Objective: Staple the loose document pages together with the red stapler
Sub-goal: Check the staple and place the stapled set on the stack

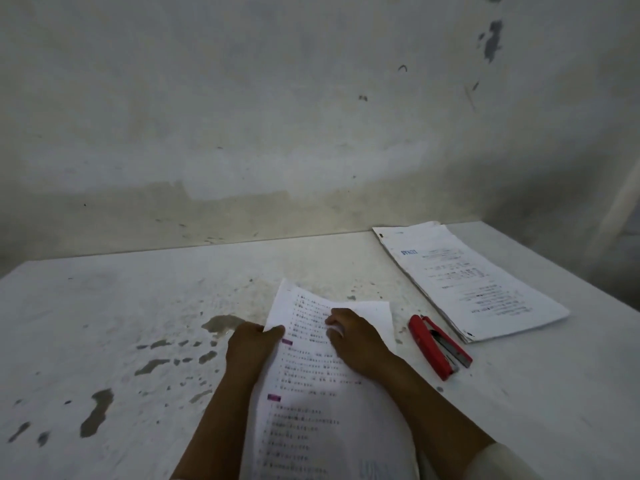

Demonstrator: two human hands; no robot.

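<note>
While the printed pages [322,382] lie low in the middle of the frame, running off its bottom edge, both hands are on them. The left hand [251,344] grips the sheets at their left edge, thumb over the top page and fingers curled underneath. The right hand [356,337] lies on the face of the top sheet with its fingers bent down onto the paper; whether it presses flat or pinches a fold I cannot tell from here.

The paper looks thin and floppy. The far end lifts and curls, and the sheets seem likely to slide over one another unless squared first. A firm pinch near the far left corner, where a staple would go, seems the best hold.

The red stapler [438,346] lies on the surface [121,323] just to the right of the right hand, apart from the pages, with its metal parts showing along the right side, so it looks tipped over or partly sprung. It is small and rigid, easy to take by the body with one hand.

Beyond it, at the right of the frame, a second stack of printed sheets [474,282] rests near the stained wall [242,116]. Nothing lies between the right hand and the stapler. Dark patches mark the surface at lower left.
</note>
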